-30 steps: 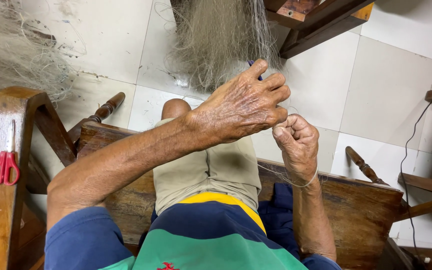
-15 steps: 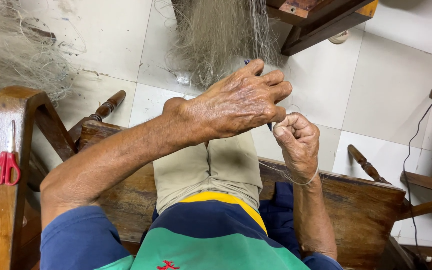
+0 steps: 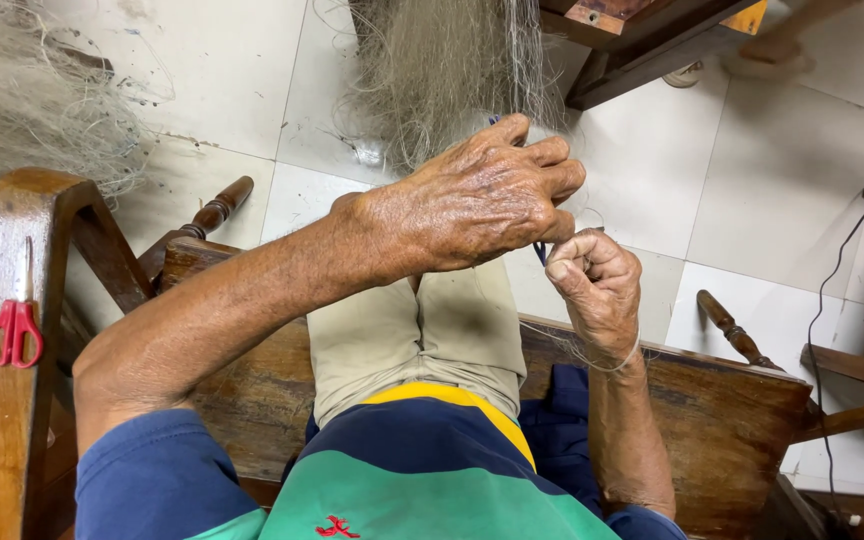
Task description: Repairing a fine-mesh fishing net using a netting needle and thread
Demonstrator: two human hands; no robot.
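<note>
My left hand point(image 3: 487, 195) reaches across my lap with its fingers curled round a thin dark blue tool point(image 3: 540, 250), only a short piece of which shows. My right hand point(image 3: 597, 285) is a fist just below it, pinching fine pale twine that loops round the wrist. A bundle of pale fishing net point(image 3: 447, 70) hangs down to the floor right behind both hands. I sit on a wooden bench point(image 3: 712, 410), wearing khaki shorts and a green and blue shirt.
More net point(image 3: 32, 100) is heaped at the top left. Red-handled scissors point(image 3: 14, 330) hang on a wooden post point(image 3: 12, 400) at my left. Dark wooden furniture point(image 3: 652, 35) stands at the top right on the white tiled floor. A black cable point(image 3: 832, 310) runs down the right.
My two hands have stayed together at the net, the left shifting slightly over the right fist. The view has tilted a little.
</note>
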